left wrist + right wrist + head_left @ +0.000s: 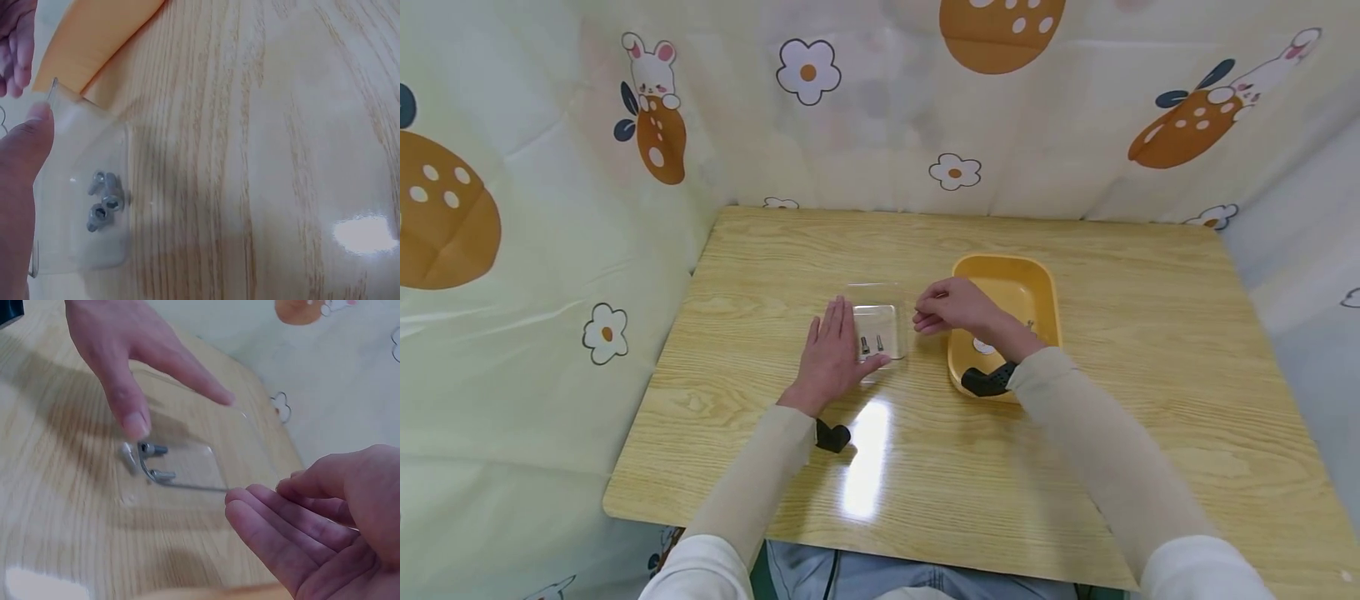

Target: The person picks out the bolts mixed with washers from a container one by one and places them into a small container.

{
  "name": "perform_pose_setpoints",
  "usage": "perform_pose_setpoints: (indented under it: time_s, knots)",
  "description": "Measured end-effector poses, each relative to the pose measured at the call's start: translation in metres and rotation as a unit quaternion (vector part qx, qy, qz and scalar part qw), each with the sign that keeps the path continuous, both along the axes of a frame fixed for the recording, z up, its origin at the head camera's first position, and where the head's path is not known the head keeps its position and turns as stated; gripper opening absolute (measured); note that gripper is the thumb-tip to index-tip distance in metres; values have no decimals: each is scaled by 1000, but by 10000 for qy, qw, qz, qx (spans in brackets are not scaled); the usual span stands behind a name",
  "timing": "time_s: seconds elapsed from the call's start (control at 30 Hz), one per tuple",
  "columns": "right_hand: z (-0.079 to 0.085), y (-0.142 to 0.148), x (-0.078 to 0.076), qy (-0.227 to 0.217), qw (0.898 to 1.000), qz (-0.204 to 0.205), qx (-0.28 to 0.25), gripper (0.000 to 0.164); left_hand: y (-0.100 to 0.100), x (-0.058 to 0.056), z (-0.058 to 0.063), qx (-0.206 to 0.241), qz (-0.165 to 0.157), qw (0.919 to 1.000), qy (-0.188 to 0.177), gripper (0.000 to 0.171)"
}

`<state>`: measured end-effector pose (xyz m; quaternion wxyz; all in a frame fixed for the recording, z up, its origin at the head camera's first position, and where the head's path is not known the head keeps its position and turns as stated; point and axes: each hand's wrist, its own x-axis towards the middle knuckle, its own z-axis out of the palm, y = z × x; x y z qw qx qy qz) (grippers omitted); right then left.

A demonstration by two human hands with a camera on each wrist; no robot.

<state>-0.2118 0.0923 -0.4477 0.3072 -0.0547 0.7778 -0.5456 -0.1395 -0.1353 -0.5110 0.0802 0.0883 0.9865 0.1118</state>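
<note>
A clear plastic box point(895, 321) stands on the table, with metal hex-socket screws point(112, 200) on its floor. My left hand point(831, 350) lies flat along the box's left side, fingers straight, thumb spread across the near rim. At the right of the box hovers my right hand point(951, 304), its forearm crossing over an orange tray point(1051, 292). In the right wrist view the right thumb bends against the index fingertip, and the other fingers point(262, 519) stretch toward the box rim. Whether something small is pinched there I cannot tell.
Inside the tray lie a white round piece point(983, 346) and a small metal screw point(1031, 324), partly behind the right forearm. Black camera mounts point(832, 436) sit at both wrists. A patterned curtain point(880, 125) hangs beyond the table's back edge and at its sides.
</note>
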Motion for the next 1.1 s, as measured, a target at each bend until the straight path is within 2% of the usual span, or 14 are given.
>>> perform_pose_setpoints:
  time_s: [0.3,0.6,0.9,1.1]
  knots:
    - [5,30,0,27,9999,-128,-18,29,1,2,7,60,21,10000,9,111]
    - [7,61,0,-40,9997,-250,-32,35,4,2,12,47,-99,9999,-101,109]
    - [9,87,1,-7,9988,-424,257,38,25,-3,27,180,-454,9988,103,105]
    - [4,98,1,-76,9976,-609,325,36,46,-7,34,266,-708,9971,99,106]
